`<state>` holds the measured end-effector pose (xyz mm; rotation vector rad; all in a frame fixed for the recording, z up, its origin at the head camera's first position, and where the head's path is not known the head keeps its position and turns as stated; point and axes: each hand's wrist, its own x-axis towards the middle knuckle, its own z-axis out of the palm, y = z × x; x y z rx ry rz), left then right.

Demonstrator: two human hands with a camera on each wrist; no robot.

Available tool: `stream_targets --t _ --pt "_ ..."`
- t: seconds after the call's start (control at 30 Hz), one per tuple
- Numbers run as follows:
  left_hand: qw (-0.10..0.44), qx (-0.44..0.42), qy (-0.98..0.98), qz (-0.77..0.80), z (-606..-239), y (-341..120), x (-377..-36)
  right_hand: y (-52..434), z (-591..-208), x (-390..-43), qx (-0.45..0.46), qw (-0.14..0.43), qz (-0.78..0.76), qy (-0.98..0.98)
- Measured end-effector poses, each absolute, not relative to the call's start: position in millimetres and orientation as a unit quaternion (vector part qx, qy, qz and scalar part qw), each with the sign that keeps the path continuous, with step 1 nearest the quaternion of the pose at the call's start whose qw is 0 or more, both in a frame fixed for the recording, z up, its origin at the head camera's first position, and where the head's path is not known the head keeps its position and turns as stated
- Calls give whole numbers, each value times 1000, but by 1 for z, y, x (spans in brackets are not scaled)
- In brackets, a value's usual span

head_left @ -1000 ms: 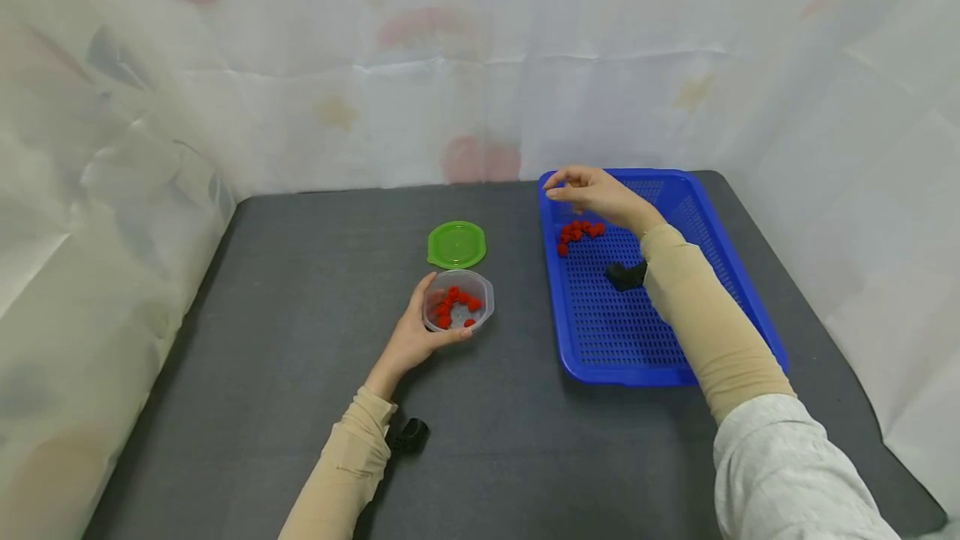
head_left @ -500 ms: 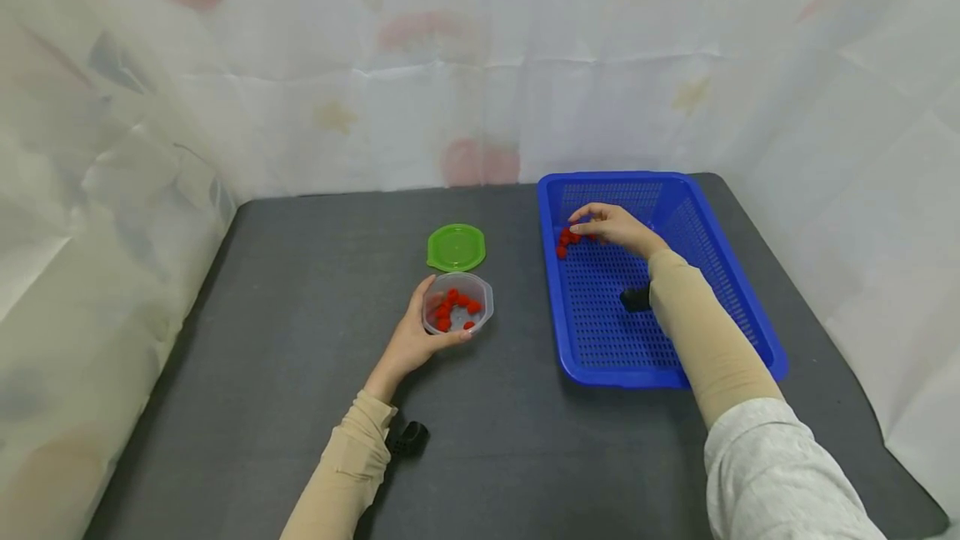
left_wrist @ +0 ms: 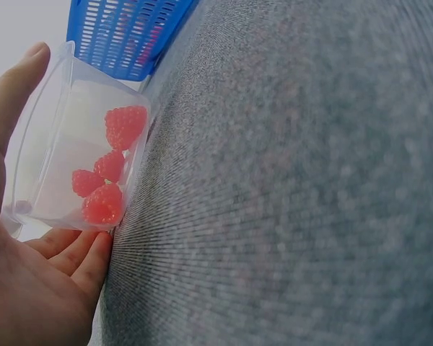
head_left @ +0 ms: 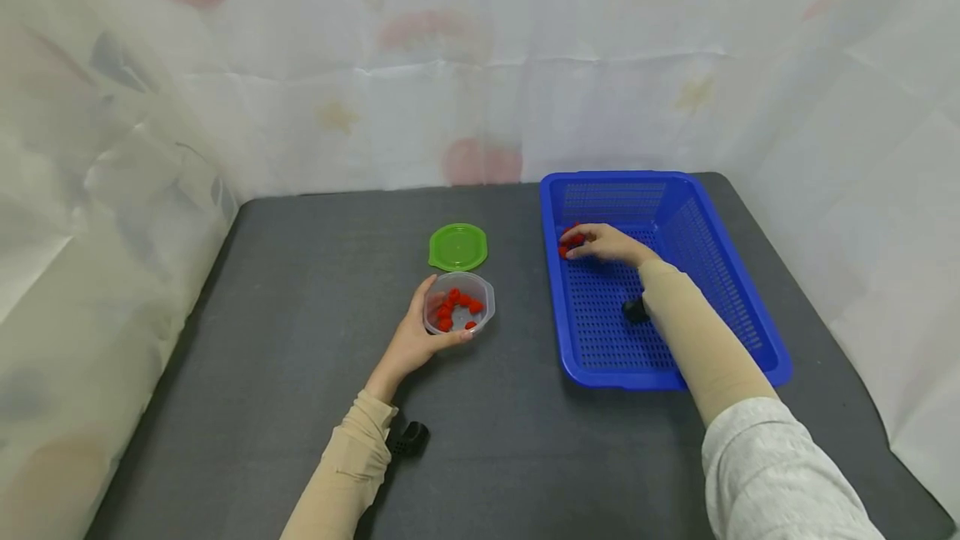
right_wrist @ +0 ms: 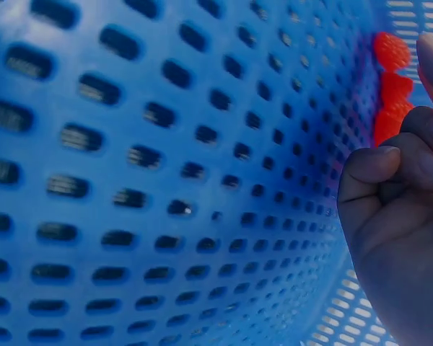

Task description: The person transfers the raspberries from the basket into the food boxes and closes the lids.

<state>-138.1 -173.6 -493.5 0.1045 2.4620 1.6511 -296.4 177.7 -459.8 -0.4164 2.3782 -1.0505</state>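
Observation:
My left hand (head_left: 415, 340) grips a small clear plastic container (head_left: 484, 315) near the table's middle, thumb on the near side and fingers round the far left. Several red raspberries (head_left: 446, 312) lie inside; the left wrist view shows some through the clear wall (left_wrist: 43, 158). My right hand (head_left: 609, 245) reaches into a blue perforated basket (head_left: 558, 323). Its thumb and index finger stand apart right at a small cluster of raspberries (head_left: 563, 252) by the left wall. In the right wrist view the other fingers (right_wrist: 372, 164) are bent, and raspberries (right_wrist: 392, 52) show beyond them.
A green lid (head_left: 457, 247) lies flat on the dark grey table (head_left: 300, 315), just behind the container. Black wrist cameras hang under the left wrist (head_left: 410, 438) and right wrist (head_left: 636, 310). A patterned white curtain (head_left: 337, 140) encloses the table at the back and sides.
My right hand has come down from above the basket's back left rim to the raspberries inside, drawing slightly nearer and left. The left hand and container have stayed put.

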Motion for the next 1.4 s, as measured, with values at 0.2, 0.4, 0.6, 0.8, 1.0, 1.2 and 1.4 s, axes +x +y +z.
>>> stream_targets --t 0.2,0.4,0.6,0.8,1.0,1.2,1.4 --pt "88 35 826 556 -493 -174 -137 173 -464 -296 -167 239 -351 890" --pt "96 32 820 563 -493 -174 -136 168 -466 -292 -194 212 -315 904" --pt "108 31 814 570 -485 -173 -134 166 -462 -289 -206 203 -301 909" --pt "112 34 817 565 -472 -171 -129 167 -459 -288 -204 216 -295 908" --pt "99 29 824 557 -492 -173 -136 170 -450 -286 -190 202 -321 905" --pt "99 28 823 558 -491 -173 -136 172 -426 -283 -167 185 -367 896" --pt "97 31 820 564 -490 -173 -136 172 -404 -279 -158 154 -400 890"
